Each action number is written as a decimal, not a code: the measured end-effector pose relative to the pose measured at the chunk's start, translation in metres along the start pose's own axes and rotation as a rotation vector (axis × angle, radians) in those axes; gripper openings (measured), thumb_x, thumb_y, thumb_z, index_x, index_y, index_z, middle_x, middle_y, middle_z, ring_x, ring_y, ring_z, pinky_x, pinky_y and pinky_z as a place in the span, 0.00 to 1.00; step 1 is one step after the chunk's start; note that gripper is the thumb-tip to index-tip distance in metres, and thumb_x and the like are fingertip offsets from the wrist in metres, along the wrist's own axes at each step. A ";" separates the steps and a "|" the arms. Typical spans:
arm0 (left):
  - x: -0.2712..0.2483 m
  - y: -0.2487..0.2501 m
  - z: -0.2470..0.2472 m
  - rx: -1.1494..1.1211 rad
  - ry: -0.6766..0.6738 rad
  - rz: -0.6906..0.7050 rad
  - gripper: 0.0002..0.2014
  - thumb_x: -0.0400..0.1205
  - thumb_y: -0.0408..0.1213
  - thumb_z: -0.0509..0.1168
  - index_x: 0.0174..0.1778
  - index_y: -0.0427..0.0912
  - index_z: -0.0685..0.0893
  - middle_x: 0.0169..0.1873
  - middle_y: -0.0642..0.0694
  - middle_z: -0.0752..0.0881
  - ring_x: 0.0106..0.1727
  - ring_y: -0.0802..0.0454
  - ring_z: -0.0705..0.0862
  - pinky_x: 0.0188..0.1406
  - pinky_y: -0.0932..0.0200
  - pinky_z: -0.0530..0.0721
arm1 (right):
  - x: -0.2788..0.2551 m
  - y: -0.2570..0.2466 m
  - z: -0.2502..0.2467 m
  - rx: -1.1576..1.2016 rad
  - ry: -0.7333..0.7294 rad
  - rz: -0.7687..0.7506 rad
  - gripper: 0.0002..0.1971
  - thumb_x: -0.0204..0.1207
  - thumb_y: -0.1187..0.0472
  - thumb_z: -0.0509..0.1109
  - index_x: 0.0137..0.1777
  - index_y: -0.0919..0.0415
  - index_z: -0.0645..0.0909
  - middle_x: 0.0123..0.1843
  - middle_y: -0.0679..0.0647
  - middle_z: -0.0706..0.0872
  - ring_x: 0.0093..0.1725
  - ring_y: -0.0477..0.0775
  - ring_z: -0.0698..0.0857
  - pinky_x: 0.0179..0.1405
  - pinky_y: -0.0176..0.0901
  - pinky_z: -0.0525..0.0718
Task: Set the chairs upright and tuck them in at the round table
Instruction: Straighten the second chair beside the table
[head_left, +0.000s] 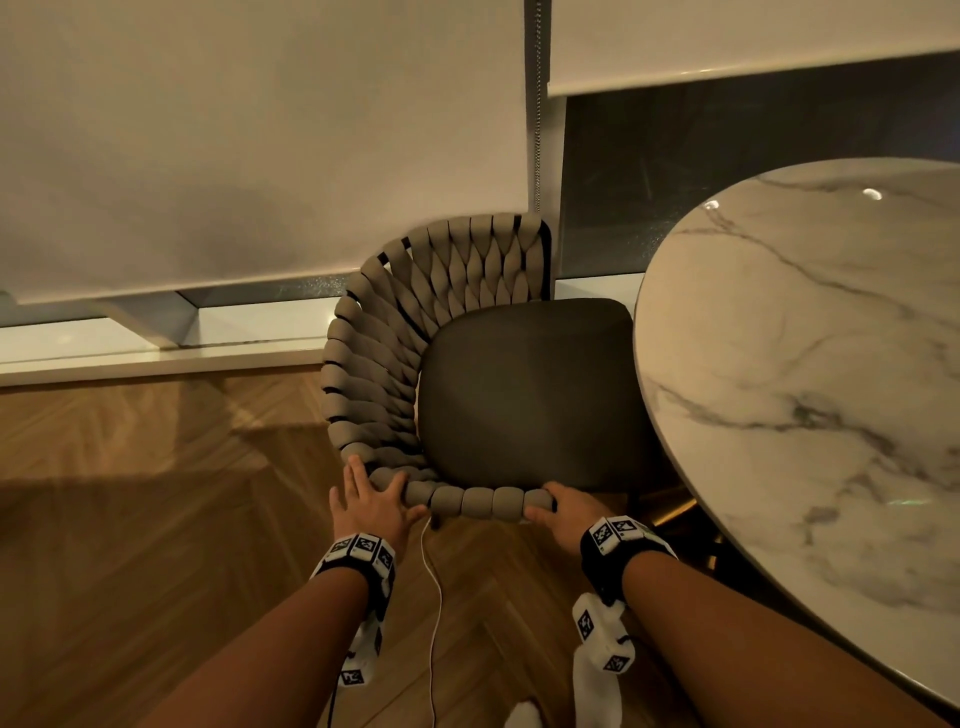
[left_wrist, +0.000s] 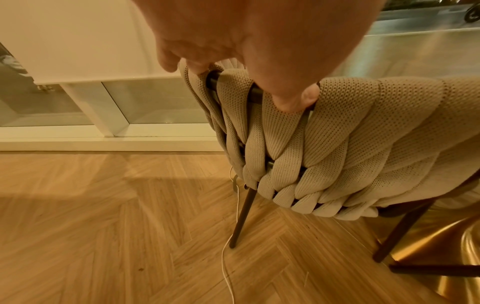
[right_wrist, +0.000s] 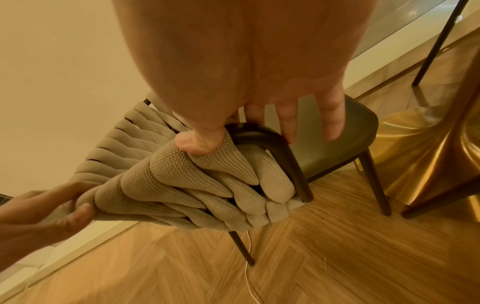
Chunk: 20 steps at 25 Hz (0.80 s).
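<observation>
A chair (head_left: 519, 395) with a dark seat and a woven beige backrest (head_left: 374, 374) stands upright on its legs, the seat's right edge under the rim of the round marble table (head_left: 805, 338). My left hand (head_left: 379, 480) grips the near corner of the backrest's top rail, thumb on the outer weave (left_wrist: 337, 144). My right hand (head_left: 545, 501) holds the rail's right end, its thumb on the weave (right_wrist: 194, 185) and its fingers (right_wrist: 288, 123) over the dark frame. The left hand (right_wrist: 59, 207) shows in the right wrist view, wrapped round the weave.
The table's gold pedestal base (right_wrist: 428, 144) stands just right of the chair's legs. A thin white cable (head_left: 434, 597) trails on the herringbone wood floor under the chair. A low window sill (head_left: 156, 353) and blinds run behind. Another dark chair leg (right_wrist: 439, 41) stands beyond the table base.
</observation>
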<state>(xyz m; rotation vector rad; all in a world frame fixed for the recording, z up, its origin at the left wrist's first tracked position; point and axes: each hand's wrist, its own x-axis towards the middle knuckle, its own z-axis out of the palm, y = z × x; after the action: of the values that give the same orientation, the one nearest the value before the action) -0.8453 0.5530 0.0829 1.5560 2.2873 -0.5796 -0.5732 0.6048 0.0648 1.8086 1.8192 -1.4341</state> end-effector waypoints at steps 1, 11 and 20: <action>-0.002 -0.001 0.003 -0.005 0.003 0.001 0.34 0.80 0.70 0.47 0.83 0.64 0.54 0.85 0.29 0.37 0.87 0.31 0.43 0.84 0.33 0.53 | -0.001 0.001 0.000 -0.003 -0.002 0.003 0.31 0.81 0.39 0.63 0.81 0.51 0.69 0.75 0.55 0.80 0.71 0.60 0.81 0.70 0.56 0.79; 0.001 0.000 0.011 -0.083 -0.031 0.020 0.33 0.82 0.64 0.52 0.83 0.61 0.54 0.82 0.27 0.30 0.86 0.30 0.38 0.86 0.39 0.50 | 0.010 -0.003 0.018 -0.055 0.029 0.071 0.27 0.84 0.45 0.61 0.80 0.52 0.66 0.75 0.60 0.77 0.71 0.65 0.79 0.70 0.61 0.79; 0.005 -0.002 0.012 -0.105 -0.010 0.023 0.34 0.81 0.66 0.52 0.83 0.62 0.54 0.83 0.28 0.30 0.86 0.32 0.36 0.86 0.37 0.49 | 0.015 0.000 0.029 -0.083 0.068 0.094 0.29 0.83 0.41 0.57 0.83 0.43 0.58 0.78 0.56 0.72 0.73 0.64 0.77 0.70 0.70 0.76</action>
<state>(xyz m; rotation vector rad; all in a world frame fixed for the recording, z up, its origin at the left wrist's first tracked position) -0.8483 0.5503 0.0703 1.5242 2.2514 -0.4520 -0.5905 0.5942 0.0394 1.8962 1.7721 -1.2598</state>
